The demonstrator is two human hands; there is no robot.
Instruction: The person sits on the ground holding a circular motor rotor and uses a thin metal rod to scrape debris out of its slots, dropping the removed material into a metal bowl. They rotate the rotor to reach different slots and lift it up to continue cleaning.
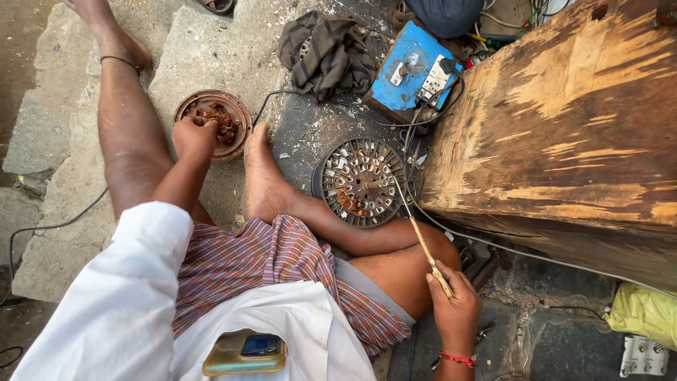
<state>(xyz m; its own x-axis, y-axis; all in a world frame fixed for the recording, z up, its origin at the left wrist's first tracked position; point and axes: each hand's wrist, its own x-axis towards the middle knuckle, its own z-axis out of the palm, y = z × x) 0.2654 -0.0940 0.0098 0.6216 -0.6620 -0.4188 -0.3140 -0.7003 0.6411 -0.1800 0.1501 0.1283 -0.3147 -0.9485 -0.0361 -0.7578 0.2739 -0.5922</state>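
In the head view the person sat on the rough stone floor (211,49) with legs folded. The left hand (194,135) reached forward, its fingers bunched down into a shallow round metal dish (238,113) of rusty copper-coloured scraps, pinching at them; exactly what it grasped could not be made out. The right hand (455,307) lay low by the right knee, fingers clenched around the near end of a thin wooden stick (422,243). The stick's long axis ran up and leftward from that fist, its far tip touching the round slotted motor core (361,181), which lay on the floor between the right foot and the big wooden block (564,127). The right hand was nearer the core; the left hand was well apart from it. A blue switch box (412,70) and a crumpled dark cloth (328,56) lay beyond.
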